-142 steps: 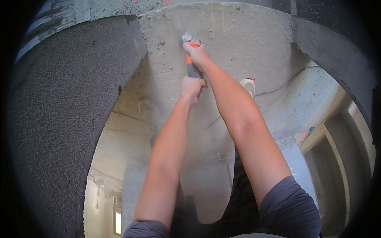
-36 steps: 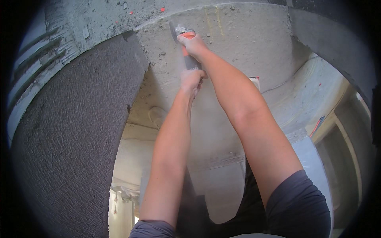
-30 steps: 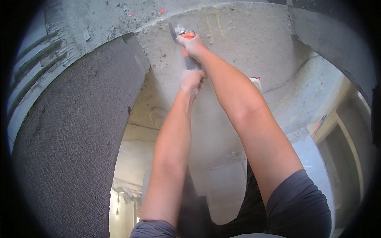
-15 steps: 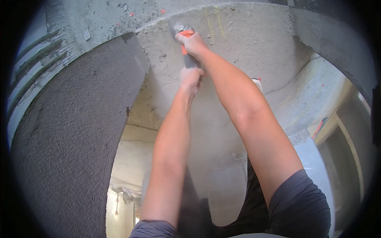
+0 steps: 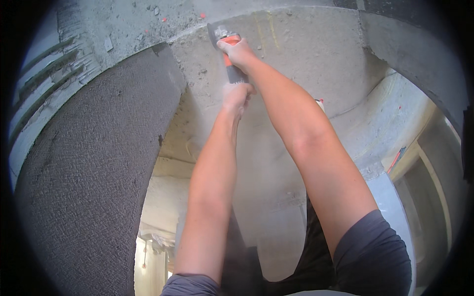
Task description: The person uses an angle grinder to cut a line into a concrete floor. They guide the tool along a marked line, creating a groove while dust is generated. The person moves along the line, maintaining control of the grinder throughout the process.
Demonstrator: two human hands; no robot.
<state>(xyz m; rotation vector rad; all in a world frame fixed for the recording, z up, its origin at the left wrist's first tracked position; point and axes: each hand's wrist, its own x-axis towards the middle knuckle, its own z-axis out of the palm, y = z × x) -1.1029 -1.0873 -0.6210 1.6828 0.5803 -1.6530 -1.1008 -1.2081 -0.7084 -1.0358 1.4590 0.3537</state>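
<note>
Left hand [image 5: 237, 95], right hand [image 5: 238, 51] — wrapped round grinder [image 5: 227, 60].

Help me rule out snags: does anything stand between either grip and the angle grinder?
Nothing visible does: the right grip is around the angle grinder near its disc, and the left grip holds its rear.

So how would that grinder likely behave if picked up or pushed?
The grinder is probably stiff, looking straight and solid. It may be front-heavy, with a metal head at the far end. It could feel slippery, since the left hand and right hand look dusty.
</note>
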